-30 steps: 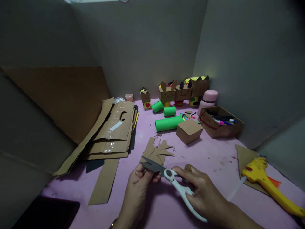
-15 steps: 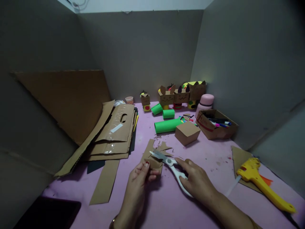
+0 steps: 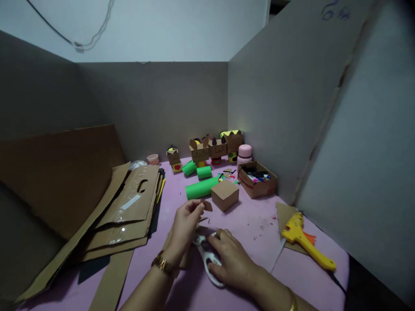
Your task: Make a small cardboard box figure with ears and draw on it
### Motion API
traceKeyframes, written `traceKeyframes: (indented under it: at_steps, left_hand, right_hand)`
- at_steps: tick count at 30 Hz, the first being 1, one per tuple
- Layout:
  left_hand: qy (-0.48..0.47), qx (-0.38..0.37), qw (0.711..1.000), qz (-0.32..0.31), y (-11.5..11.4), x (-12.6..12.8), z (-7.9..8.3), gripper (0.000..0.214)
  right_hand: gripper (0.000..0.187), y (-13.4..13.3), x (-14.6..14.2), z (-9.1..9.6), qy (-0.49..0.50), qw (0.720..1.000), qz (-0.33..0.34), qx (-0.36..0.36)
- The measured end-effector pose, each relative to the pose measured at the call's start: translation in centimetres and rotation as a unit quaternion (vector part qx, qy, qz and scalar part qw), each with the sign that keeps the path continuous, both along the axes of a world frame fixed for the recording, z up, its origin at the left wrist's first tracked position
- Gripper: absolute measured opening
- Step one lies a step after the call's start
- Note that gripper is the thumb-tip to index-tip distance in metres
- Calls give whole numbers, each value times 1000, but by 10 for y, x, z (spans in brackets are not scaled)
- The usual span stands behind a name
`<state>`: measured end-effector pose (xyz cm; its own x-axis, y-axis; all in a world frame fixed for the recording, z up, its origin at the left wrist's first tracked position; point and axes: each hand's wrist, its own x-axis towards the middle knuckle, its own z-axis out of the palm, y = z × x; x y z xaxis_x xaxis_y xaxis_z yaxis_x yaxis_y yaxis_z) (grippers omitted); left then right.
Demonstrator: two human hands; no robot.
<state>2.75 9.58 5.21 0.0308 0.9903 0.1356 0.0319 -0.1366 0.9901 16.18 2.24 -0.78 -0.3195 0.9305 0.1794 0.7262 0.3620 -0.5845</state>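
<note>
A: Pinching what exactly with the left hand (image 3: pixel 185 222)?

B: Gripping a thin brown cardboard piece (image 3: pixel 206 206) between thumb and fingers, near the front of a closed brown cardboard box (image 3: pixel 225 196). Looks raised above the pink counter (image 3: pixel 256 220). Also wearing a chunky gold bracelet (image 3: pixel 164 264) on that wrist.

A: And doing what with the right hand (image 3: pixel 231 259)?

B: Closed around a pair of white-handled scissors (image 3: pixel 205 259), down low and just beside the left forearm. Can't make out the blades, so can't tell if spread or together.

A: Spotting anything else close by?

B: Yep, seeing a long green paper tube (image 3: pixel 201 188) just behind the box, plus two short green paper tubes (image 3: pixel 204 172) farther back. Over to the right, noticing a yellow plastic glue gun (image 3: pixel 295 228) lying partly on a flat brown cardboard scrap (image 3: pixel 280 211). To the left, seeing a pile of flattened brown cardboard (image 3: pixel 142 207).
</note>
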Motion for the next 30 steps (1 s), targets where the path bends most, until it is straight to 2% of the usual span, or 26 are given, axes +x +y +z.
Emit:
traceKeyframes:
  at_steps: [5,9,13,19,27,30]
  left_hand:
    - [75,44,996,-4,48,40,-2,12]
    - [133,62,989,-24,66,55,-9,13]
    - [175,68,982,-32,71,58,-16,16]
    - [183,74,979,-43,73,55,-21,17]
    - [164,101,980,-47,69,55,-16,7]
    - [156,109,981,-34,69,55,-10,20]
  right_hand:
    - [38,7,2,-4,-2,1000,10,17]
    - [43,10,3,-4,2,1000,16,26]
    - [44,10,2,-4,-2,1000,19,23]
    - [36,8,2,-1,-4,1000,11,11]
    - [33,8,6,2,13,999,34,10]
    - [31,11,8,2,11,999,44,3]
